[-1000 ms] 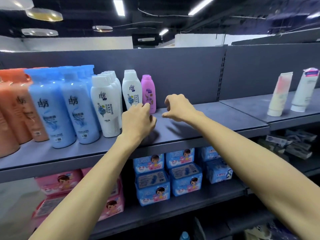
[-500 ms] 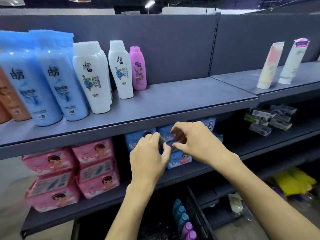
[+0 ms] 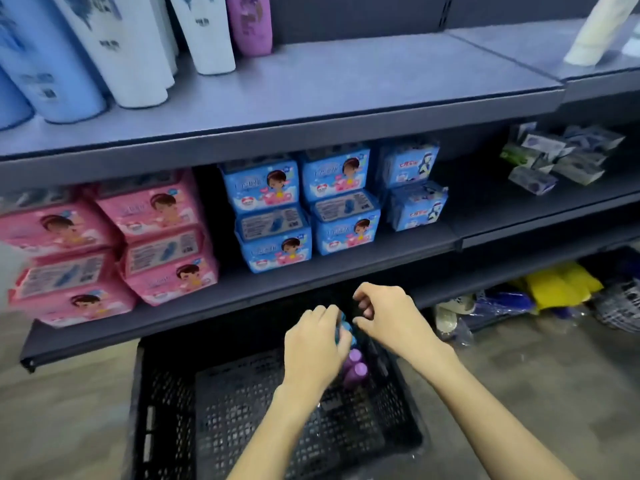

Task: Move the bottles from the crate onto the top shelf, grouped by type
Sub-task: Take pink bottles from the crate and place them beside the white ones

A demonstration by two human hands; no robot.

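A black plastic crate (image 3: 166, 410) sits on the floor below the shelves. In its far right corner stand two purple bottles (image 3: 356, 370) and blue-capped bottles (image 3: 346, 329). My left hand (image 3: 313, 344) reaches into that corner, its fingers curled over the blue caps; whether it grips one is hidden. My right hand (image 3: 388, 313) hovers just beside it with loosely curled fingers and holds nothing. On the top shelf (image 3: 346, 84) stand light blue bottles (image 3: 45, 74), white bottles (image 3: 204, 32) and one purple bottle (image 3: 249, 22), grouped at the left.
Pink packs (image 3: 145, 237) and blue packs (image 3: 311, 202) fill the middle shelf right above the crate. Small boxes (image 3: 561, 157) lie further right. A pale tube (image 3: 595, 32) leans on the right top shelf. Yellow bags (image 3: 561, 282) lie on the floor.
Both hands dropped from the top shelf, past the middle shelf, down into the crate's far right corner. My view tilted downward with them, and the crate came into sight.
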